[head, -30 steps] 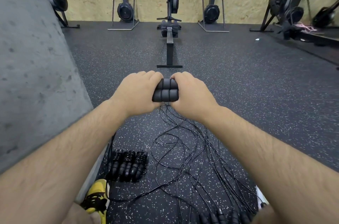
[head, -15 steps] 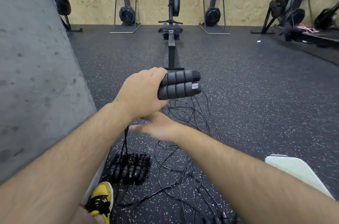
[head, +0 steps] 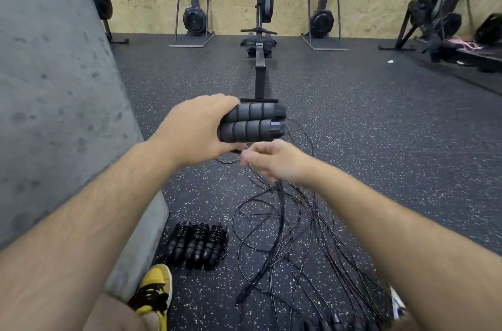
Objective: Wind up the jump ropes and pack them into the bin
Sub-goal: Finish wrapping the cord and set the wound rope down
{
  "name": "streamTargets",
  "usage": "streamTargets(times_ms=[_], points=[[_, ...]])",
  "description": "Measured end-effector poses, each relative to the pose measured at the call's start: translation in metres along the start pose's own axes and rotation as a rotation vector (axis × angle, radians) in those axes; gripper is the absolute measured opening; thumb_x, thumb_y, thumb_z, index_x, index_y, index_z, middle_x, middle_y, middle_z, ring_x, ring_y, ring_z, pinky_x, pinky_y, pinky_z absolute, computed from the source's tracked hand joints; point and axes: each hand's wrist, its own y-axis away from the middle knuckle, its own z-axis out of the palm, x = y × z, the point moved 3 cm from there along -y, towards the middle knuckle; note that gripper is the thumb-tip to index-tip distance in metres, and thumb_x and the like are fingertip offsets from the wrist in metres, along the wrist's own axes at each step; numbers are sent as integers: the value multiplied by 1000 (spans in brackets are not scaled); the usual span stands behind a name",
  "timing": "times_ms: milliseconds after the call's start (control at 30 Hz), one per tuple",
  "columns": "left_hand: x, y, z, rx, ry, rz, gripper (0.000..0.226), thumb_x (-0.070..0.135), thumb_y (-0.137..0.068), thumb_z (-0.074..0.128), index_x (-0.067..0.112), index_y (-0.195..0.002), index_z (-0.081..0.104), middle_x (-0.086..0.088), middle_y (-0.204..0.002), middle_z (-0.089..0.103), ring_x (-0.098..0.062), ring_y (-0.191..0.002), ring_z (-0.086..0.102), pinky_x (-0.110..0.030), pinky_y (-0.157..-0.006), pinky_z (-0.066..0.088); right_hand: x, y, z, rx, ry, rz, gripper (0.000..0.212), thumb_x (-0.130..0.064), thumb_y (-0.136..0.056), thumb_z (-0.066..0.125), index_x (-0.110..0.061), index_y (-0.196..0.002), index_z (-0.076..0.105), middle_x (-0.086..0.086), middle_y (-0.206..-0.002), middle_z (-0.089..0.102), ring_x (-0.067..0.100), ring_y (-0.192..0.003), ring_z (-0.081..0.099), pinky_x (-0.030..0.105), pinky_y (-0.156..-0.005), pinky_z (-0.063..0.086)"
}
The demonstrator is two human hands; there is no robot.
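Left hand (head: 195,129) grips both handles (head: 250,124); right hand (head: 274,165) grips the cord (head: 281,200). Loose ropes (head: 312,235) on the floor (head: 366,140) could snag it during winding.

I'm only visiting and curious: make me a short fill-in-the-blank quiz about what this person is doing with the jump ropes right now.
1. The left hand grips ____ foam handles side by side.
2. The right hand holds black cords that trail down to the speckled ____.
3. ____ wound jump ropes lie beside the concrete wall.
4. The shoe near them is black and ____.
Missing words: two; floor; three; yellow.
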Motion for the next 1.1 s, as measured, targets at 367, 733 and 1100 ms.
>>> streamTargets(times_ms=[367,733,1100], points=[[-4,-4,23,-14,-365,77,44,37,-69,83,17,-97,56,-4,-84,59,-34,-73,60,-37,-59,41,-20,29,-44,354,243,58,55,-62,-88,60,-8,-77,60,-7,-60,47,11,-54,43,27,-57,34],[4,-3,33,-143,-305,-64,81,89,-66,60,24,-114,52,2,-98,64,-27,-88,66,-34,-62,36,-26,34,-45,504,480,-92,27,-43,-91,67,-17,-95,64,-12,-70,49,13,-71,51,30,-63,36],[9,0,31,-58,-222,-11,62,82,-75,52,33,-113,53,8,-88,51,-24,-75,63,-29,-55,40,-34,36,-42,528,673,-157,25,-43,-94,61,-18,-96,60,0,-91,62,23,-91,57,35,-77,44]])
